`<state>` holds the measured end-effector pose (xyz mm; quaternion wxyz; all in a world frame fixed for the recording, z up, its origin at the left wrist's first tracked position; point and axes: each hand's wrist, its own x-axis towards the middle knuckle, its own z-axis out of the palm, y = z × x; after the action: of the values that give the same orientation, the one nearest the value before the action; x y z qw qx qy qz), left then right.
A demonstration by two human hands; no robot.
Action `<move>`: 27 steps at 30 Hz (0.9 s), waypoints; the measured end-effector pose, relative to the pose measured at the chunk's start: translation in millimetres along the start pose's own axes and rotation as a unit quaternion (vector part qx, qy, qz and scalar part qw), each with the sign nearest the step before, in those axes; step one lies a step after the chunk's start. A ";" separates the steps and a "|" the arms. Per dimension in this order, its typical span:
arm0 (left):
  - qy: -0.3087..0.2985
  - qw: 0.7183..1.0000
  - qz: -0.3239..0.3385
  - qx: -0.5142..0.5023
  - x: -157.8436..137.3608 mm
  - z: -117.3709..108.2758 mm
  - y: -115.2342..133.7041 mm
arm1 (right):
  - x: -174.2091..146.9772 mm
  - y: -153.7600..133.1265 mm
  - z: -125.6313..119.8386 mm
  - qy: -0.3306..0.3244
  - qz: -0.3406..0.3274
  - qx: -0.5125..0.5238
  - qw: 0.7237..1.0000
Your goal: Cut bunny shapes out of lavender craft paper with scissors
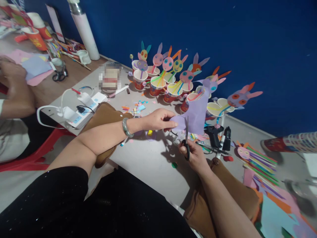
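My left hand (162, 119), a bangle on its wrist, pinches the rounded end of a sheet of purple paper (198, 114) between thumb and fingers. The paper stands up above the table, its larger part to the right. My right hand (194, 155) grips black-handled scissors (187, 140), the fingers through the loops. Their blades point away from me and lie across the paper beside the rounded part. Beneath the hands, scraps of coloured paper (141, 107) are strewn over the grey table (146, 165).
Paper cups (158, 86) with rabbit-faced straws line the blue wall. A power strip (88, 110) lies at left, a black glue gun (215, 135) at right. Coloured straws (262, 165) and paper sheets (277, 215) are farther right. Another person's arm (17, 86) rests at the left table.
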<state>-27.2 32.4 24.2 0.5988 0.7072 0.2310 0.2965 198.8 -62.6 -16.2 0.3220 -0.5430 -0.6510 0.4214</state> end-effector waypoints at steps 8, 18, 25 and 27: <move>-0.003 0.999 -0.022 0.042 -0.1 2.0 5.7 | 0.5 -2.2 0.2 -0.002 -0.001 -0.005 1.000; 0.002 0.998 -0.006 0.070 0.4 -0.4 1.4 | 0.4 -1.6 0.3 -0.001 0.006 0.010 1.000; 0.002 0.999 0.001 0.049 0.6 -2.1 -4.0 | -0.9 -0.8 0.5 0.001 0.015 0.014 1.000; 0.003 0.999 -0.002 0.037 0.6 -2.2 -2.7 | -1.0 -0.9 0.5 0.003 0.015 0.009 1.000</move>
<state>-28.2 34.9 21.9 0.5719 0.7278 0.2453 0.2884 198.1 -63.7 -15.6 0.3226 -0.5507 -0.6381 0.4307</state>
